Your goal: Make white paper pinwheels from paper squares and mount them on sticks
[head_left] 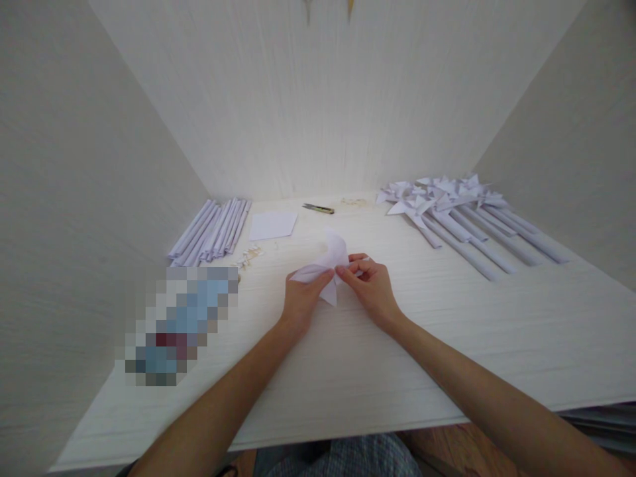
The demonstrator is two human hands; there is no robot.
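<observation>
A white paper pinwheel (336, 252) with curled blades is held above the middle of the table. My left hand (302, 298) grips its left side, the thumb pressed near the centre. My right hand (370, 285) pinches close to the centre from the right, thumb and fingers together. Whether a small piece sits between those right fingertips is too small to make out. Beyond my hands lie a stack of white paper squares (273, 226) and a pair of thread snips (318, 209).
Rolled paper sticks (211, 232) lie in a bundle at the left. Finished-looking pinwheels on paper sticks (447, 205) are piled at the right. Small pale bits (251, 255) lie near the bundle. A blurred-out object (183, 324) sits front left. Walls enclose the table's back and sides.
</observation>
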